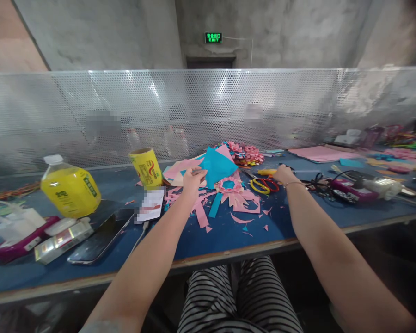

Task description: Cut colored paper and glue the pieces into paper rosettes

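Observation:
My left hand point(193, 179) pinches the left edge of a blue paper sheet point(219, 165), held above pink and cream paper pieces. To the right, my right hand point(284, 175) has its fingers curled at the end of a slim yellow tool point(266, 172); its exact kind is unclear. Just below lie scissors point(260, 187) with yellow and red handles. Between my hands sits a pink paper ring point(230, 185) with petal-like folds. A blue strip point(215, 205) and a pink strip point(201, 215) lie in front of it, among small pink scraps.
Left stand a yellow-liquid bottle point(71, 188) and a yellow tape roll point(146, 167). A phone point(100, 236) and silver box point(64, 240) lie near the front edge. Pink folded flowers point(247, 153) sit behind, purple power strip point(350, 190) right. A perforated metal screen point(208, 111) closes the back.

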Available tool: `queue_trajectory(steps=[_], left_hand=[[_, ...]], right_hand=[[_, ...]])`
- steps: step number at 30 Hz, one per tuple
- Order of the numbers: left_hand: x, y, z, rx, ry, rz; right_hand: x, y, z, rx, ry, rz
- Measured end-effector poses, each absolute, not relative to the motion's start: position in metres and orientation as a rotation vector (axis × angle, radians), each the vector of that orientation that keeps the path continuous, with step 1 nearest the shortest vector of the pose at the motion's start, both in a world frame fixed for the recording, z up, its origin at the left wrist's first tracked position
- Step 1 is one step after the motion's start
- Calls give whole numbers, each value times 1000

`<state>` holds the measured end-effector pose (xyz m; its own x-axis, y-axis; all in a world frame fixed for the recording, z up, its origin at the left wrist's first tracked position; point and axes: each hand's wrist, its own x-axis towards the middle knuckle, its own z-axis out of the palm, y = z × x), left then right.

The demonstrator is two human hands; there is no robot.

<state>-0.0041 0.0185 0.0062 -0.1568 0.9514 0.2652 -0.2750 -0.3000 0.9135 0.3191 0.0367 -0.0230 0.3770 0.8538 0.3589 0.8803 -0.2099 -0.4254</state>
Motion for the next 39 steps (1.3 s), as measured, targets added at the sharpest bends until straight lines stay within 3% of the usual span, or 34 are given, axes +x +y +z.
queue_trajectory(steps=[3,11,21,39], left_hand=[[-3,15,9,1087,870,1610],[1,10,11,1042,763,1535],[8,7,11,1036,732,1473],[14,-2,12,1248,854,1430]], right_hand=[[304,38,-16,-2058,-1526,-160],[215,18,12,-1033,-2068,-181],[172,5,-1,-647,-2260,-133],[161,-1,4,-922,-1790,479]])
